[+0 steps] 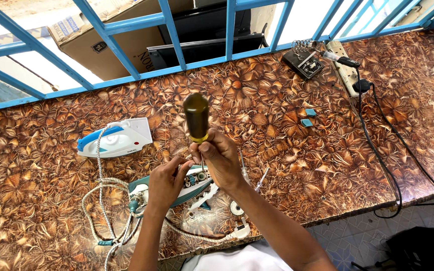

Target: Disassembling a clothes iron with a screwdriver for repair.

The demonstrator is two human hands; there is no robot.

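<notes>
My right hand (220, 158) grips a screwdriver with a dark olive and yellow handle (196, 116), held upright with its shaft pointing down. My left hand (166, 181) pinches something small near the shaft's lower end; what it is stays hidden by the fingers. Under both hands lies an opened teal and white clothes iron (192, 186) with its inner parts showing. Its braided white cord (107, 200) loops to the left on the patterned brown countertop (277, 140).
A second blue and white iron (114, 139) lies on its side at left. A soldering iron stand (305, 60), a power strip (345, 70) with black cables, and two small teal blocks (308, 117) sit at right. Loose white parts lie near the front edge. Blue window bars run behind.
</notes>
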